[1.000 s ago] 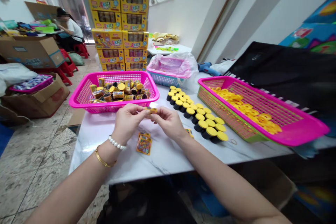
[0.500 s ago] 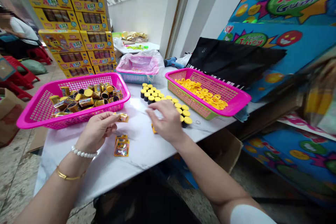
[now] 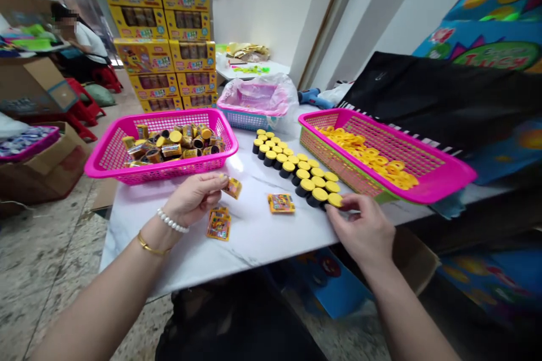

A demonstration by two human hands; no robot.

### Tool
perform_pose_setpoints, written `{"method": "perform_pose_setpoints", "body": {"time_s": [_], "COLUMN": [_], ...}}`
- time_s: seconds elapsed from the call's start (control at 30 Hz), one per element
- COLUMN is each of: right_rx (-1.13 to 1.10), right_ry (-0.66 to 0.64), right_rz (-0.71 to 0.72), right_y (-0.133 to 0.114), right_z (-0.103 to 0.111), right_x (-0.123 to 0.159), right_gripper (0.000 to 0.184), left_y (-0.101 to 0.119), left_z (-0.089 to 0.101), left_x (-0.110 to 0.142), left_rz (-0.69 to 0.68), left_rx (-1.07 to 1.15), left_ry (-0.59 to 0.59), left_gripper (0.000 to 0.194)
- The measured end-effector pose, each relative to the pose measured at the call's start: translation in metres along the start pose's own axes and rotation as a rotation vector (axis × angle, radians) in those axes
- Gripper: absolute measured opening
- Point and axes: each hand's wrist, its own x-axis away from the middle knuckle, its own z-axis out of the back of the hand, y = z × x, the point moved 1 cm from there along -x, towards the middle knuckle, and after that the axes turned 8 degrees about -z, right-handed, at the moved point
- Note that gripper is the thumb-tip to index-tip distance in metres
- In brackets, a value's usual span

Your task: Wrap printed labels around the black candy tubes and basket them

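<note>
My left hand (image 3: 197,194) pinches a small yellow printed wrapper (image 3: 232,187) above the marble-patterned table (image 3: 249,242). Just below it lies a small pile of matching wrappers (image 3: 219,223), and another stack of wrappers (image 3: 281,203) rests flat at mid-table. On the right, the thumb and fingers of my right hand (image 3: 364,225) are closed round the end yellow-lidded black tub (image 3: 335,200), at the near end of the rows. The other yellow-lidded tubs (image 3: 303,174) stand upright close together, running away toward the back.
A pink basket (image 3: 161,168) of wrapped tubs stands left; another pink basket (image 3: 444,180) holds yellow rings. Behind are a plastic-lined basket (image 3: 249,118) and stacked yellow boxes (image 3: 148,56). A black bag (image 3: 415,96) lies right. A person (image 3: 84,39) sits far left.
My hands have parted: the right let go of the wrapper and moved right to the end tub, while the left kept the wrapper. The view swung right, then partly back.
</note>
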Motion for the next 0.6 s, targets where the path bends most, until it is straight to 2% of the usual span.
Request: {"method": "perform_pose_setpoints", "body": {"time_s": [0.07,0.13,0.17,0.23,0.3,0.37,0.47,0.6], "right_rx": [-0.176,-0.451,-0.591,-0.817,-0.982,-1.096,-1.169,-1.201], "right_ry": [0.041,0.006,-0.069,-0.305,-0.541,-0.709,-0.912,-1.027], "right_rz": [-0.111,-0.208,-0.236,-0.271,-0.3,-0.314,-0.308,-0.322], "right_y": [-0.014,-0.037,-0.051,-0.082,-0.111,-0.133,-0.148,-0.146], "right_z": [0.005,0.01,0.01,0.004,-0.01,-0.031,-0.061,-0.083], "right_x": [0.004,0.009,0.012,0.016,0.019,0.019,0.018,0.009], "right_gripper": [0.042,0.054,0.052,0.041,0.035,0.035,0.032,0.034], "left_y": [-0.002,-0.003,-0.004,-0.005,-0.005,-0.005,-0.003,-0.003], "left_z": [0.001,0.002,0.002,0.001,0.0,-0.001,-0.001,0.002], "left_x": [-0.002,-0.004,-0.005,-0.006,-0.006,-0.006,-0.006,-0.008], "left_rz": [0.014,0.025,0.029,0.033,0.042,0.045,0.035,0.043], "left_rx": [0.021,0.039,0.043,0.045,0.052,0.059,0.084,0.106], "left_ry": [0.0,0.008,0.015,0.031,0.045,0.051,0.068,0.094], "left_gripper": [0.038,0.038,0.037,0.037,0.036,0.034,0.031,0.026]}}
